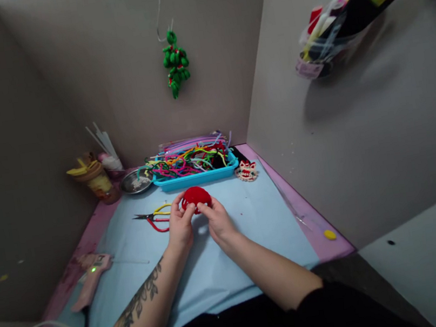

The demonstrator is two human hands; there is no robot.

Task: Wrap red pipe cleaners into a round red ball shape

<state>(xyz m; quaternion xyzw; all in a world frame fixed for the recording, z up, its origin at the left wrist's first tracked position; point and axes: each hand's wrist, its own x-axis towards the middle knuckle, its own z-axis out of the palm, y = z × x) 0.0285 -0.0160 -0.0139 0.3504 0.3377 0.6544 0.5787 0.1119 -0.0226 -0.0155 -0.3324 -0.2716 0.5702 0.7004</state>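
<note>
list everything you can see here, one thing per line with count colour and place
red fuzzy piece: 1, red, held in both hands above the mat
scissors: 1, yellow and red handles, on the mat left of the hands
tray: 1, blue, back of the mat, filled with mixed-colour pipe cleaners
metal dish: 1, silver, left of the tray
cup: 1, yellow-brown, back left corner
small figure: 1, red and white, right of the tray
glue gun: 1, pink, left edge of the mat
green hanging figure: 1, green, on the back wall
mat: 1, light blue, covering the table
left hand: 1, gripping the red piece
right hand: 1, gripping the red piece
</note>
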